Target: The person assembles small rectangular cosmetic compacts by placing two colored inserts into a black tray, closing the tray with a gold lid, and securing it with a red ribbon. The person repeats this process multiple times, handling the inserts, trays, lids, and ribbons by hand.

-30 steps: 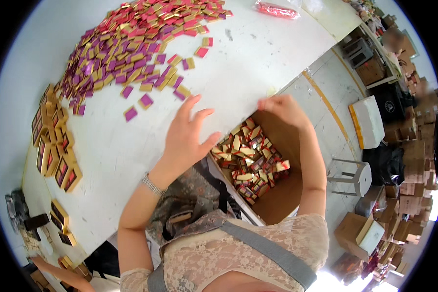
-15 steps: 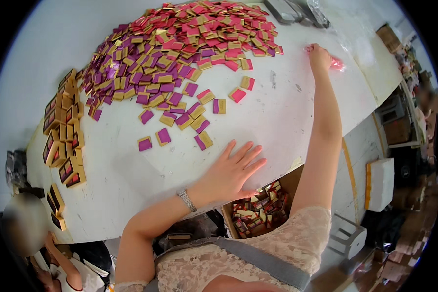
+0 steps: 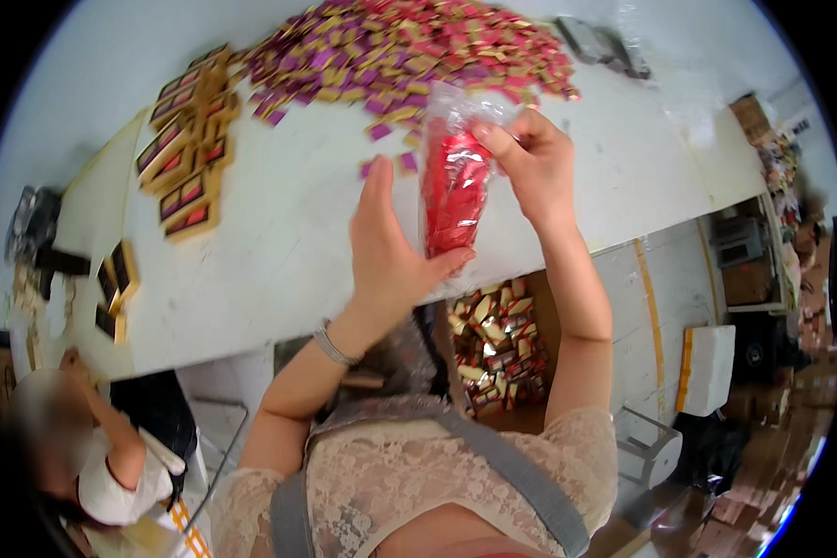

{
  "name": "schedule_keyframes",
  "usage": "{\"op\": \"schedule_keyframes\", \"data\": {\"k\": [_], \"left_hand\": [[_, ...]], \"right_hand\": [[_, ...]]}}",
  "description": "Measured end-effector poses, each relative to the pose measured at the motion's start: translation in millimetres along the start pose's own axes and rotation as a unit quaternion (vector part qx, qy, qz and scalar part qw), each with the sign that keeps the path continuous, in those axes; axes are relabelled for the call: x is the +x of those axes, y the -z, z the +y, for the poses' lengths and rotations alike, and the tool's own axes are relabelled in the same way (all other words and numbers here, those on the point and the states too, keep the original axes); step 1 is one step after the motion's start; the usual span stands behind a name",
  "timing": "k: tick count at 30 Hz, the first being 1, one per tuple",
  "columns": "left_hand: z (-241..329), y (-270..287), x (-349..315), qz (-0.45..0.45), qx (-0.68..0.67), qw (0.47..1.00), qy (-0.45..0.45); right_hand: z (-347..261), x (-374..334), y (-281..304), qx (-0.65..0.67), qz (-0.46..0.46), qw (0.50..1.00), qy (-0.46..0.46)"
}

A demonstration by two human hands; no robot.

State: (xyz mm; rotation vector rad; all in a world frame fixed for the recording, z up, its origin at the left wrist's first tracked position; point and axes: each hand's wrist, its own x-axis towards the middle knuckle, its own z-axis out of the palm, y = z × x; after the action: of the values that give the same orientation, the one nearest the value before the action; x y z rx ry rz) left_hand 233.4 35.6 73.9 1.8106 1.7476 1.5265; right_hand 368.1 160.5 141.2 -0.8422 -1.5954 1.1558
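Observation:
Above the table, my right hand [image 3: 538, 167] pinches the upper side of a clear plastic bag [image 3: 454, 191] with red, shiny contents. What exactly is inside cannot be made out. My left hand [image 3: 388, 246], with a metal bracelet on its wrist, is held up just left of the bag. Its fingers stretch upward, apart from the bag, and its thumb reaches across by the bag's lower end. Behind the bag spreads a big pile of small purple, red and gold packets [image 3: 363, 60].
Black-and-gold boxes [image 3: 188, 149] stand stacked on the white table's [image 3: 279, 251] left side. An open carton [image 3: 551, 321] of small packs sits below the front edge. Grey objects [image 3: 593, 45] lie at the back right. Another person [image 3: 112, 465] is at lower left.
My right hand has brought the red bag from the table's far right to the middle in front of me. My left hand has lifted off the tabletop beside it. The view has shifted.

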Motion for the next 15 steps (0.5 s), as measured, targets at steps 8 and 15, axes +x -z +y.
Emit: {"op": "schedule_keyframes", "data": {"k": [8, 15], "left_hand": [[-32.7, 128.7, -68.1, 0.029, -0.51, 0.824, 0.245], [-70.8, 152.3, -84.3, 0.163, -0.403, 0.861, 0.265]], "right_hand": [[12.7, -32.2, -149.2, 0.223, -0.113, 0.963, -0.096], [13.1, -156.4, -173.3, -0.196, -0.22, 0.905, 0.307]]}}
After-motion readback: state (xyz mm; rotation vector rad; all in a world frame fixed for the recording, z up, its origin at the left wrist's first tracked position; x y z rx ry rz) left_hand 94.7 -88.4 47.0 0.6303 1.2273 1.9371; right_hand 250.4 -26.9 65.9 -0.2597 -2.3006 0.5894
